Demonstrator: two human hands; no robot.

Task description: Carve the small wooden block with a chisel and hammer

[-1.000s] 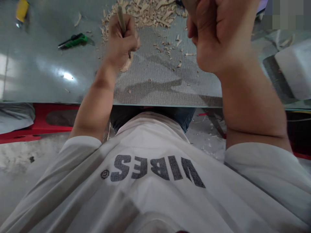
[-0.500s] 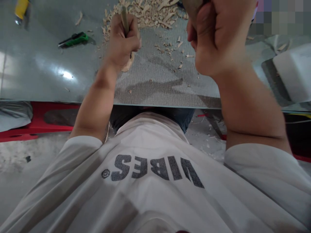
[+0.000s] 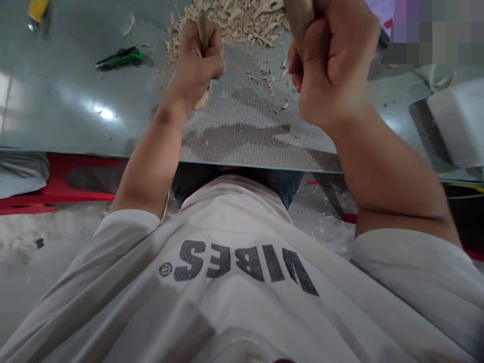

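Observation:
My left hand [image 3: 196,68] is wrapped round a thin wooden rod [image 3: 203,29], whose upper end sticks out above the fist. Under that hand, a pale piece of wood [image 3: 203,99] shows in part on the table; how the rod meets it is hidden. My right hand [image 3: 330,75], raised higher and to the right, grips a thicker wooden piece [image 3: 300,20] that runs out of view at the top. Curled wood shavings [image 3: 253,22] lie in a heap between and beyond the hands.
A green utility knife [image 3: 123,58] lies on the table left of my left hand, with a yellow-handled tool [image 3: 37,12] at the far left. At the right stands a white block [image 3: 457,121]. The table's near edge [image 3: 242,165] runs close to my body.
My right hand has shifted slightly left, and more of the thick wooden piece shows. My left hand keeps its grip on the rod. The whole view has shifted a little.

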